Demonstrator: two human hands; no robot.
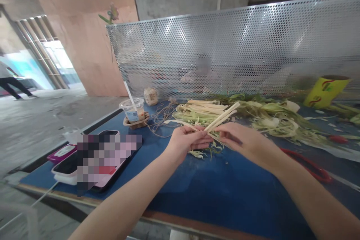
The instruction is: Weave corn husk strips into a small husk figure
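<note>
Over the middle of the blue table, my left hand (189,140) is closed around a few pale, peeled plant stalks (223,116), which slant up to the right. My right hand (237,138) is beside them, thumb and fingers drawn together at the lower end of the stalks; whether it grips a strand of its own is hidden. Just beyond my hands lies a pile of similar pale stalks (194,109). Thin green and whitish peelings (198,153) are scattered on the table beneath my fingers.
Leafy green strips (270,110) spread along the back right, near a yellow container (324,92). Red-handled scissors (312,163) lie by my right forearm. A lidded drink cup (133,110), twine (163,116) and a phone (67,163) are leftward. A perforated metal screen (225,45) stands behind.
</note>
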